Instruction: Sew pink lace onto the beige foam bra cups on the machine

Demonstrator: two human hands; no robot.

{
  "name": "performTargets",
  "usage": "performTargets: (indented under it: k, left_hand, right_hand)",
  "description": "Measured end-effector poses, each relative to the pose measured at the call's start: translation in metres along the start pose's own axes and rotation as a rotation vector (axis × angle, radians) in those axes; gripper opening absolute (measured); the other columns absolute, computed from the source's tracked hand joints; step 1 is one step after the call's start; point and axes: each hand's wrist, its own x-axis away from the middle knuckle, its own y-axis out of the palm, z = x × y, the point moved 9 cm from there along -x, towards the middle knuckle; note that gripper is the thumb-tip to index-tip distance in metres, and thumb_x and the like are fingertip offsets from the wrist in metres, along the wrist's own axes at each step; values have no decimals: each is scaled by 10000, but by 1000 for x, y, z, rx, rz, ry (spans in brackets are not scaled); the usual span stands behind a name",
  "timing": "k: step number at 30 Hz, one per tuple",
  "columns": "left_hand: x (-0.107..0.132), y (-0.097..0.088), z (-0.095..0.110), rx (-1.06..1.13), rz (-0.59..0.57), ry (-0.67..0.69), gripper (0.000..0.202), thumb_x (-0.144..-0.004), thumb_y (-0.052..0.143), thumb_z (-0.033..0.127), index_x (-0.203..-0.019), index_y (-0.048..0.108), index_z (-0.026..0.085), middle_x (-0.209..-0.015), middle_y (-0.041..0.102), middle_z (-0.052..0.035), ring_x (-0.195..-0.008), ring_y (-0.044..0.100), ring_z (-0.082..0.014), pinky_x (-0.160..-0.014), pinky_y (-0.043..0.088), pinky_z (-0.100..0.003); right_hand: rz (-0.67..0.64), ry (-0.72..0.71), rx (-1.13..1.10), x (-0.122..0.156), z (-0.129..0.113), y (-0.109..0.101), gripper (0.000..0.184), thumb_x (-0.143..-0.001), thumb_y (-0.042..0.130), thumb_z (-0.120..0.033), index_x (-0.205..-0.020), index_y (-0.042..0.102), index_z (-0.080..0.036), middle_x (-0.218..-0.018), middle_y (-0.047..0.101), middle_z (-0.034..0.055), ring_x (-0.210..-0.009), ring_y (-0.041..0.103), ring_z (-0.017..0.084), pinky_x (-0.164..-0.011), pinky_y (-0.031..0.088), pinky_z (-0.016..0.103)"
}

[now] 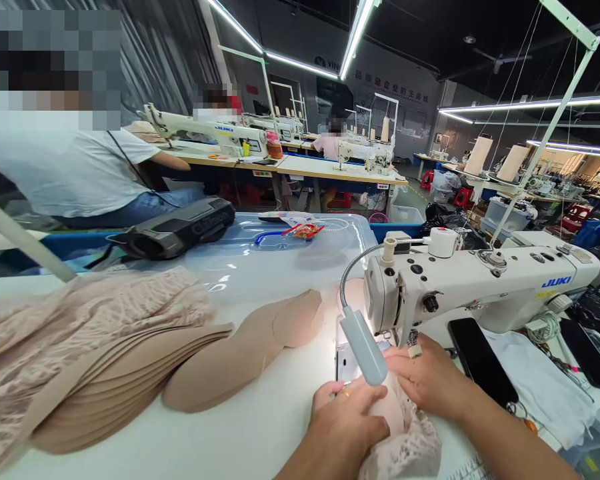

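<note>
My left hand (345,417) presses down on a beige padded cup with pink lace (405,437), fingers curled over it at the near edge of the white table. My right hand (425,377) grips the same piece from the right, just below the needle area of the white JUKI sewing machine (480,280). The machine's grey gooseneck lamp (364,347) hangs over both hands and hides part of the fabric. To the left lie a finished beige cup piece (250,353) and a fanned stack of beige cups (115,380).
A heap of pink lace (55,333) fills the left. A black phone (483,360) lies right of the machine on white cloth (545,387). A clear plastic cover (260,260), a black bag (180,230) and red scissors (305,231) sit behind. Other people work at further machines.
</note>
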Motion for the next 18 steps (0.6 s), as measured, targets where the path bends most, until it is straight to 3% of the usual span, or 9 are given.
performTargets:
  k: [5, 10, 15, 18]
  left_hand:
    - [3, -6, 3, 46, -10, 28, 403, -739, 650, 132, -1030, 770, 383, -1296, 720, -30, -1162, 586, -352, -921, 365, -433]
    - [-1, -8, -12, 117, 8, -36, 499, -740, 604, 136, -1136, 750, 402, -1217, 731, -41, -1087, 624, -349, -856, 387, -419]
    - [-13, -17, -1, 152, -53, 52, 169, -758, 638, 204, -784, 767, 310, -970, 740, -51, -908, 634, -294, -826, 394, -390]
    - [-22, -36, 11, 144, -88, 91, 160, -811, 641, 230, -669, 708, 265, -892, 740, -53, -863, 635, -268, -802, 380, -361]
  right_hand:
    - [7, 0, -9, 0, 0, -1, 339, -838, 567, 16, -978, 722, -251, -957, 741, 12, -932, 557, 234, -831, 413, 316]
    - [13, 13, 14, 1, 1, 0, 356, -840, 571, 8, -1034, 718, -252, -1021, 748, 16, -936, 565, 235, -838, 427, 321]
    - [48, -4, 25, 1, 2, -2, 332, -828, 561, -3, -1015, 709, -234, -1088, 754, 27, -944, 570, 234, -828, 436, 319]
    - [76, -33, 24, 1, 1, -4, 294, -824, 554, -4, -962, 691, -225, -1066, 759, 28, -923, 564, 231, -816, 428, 312]
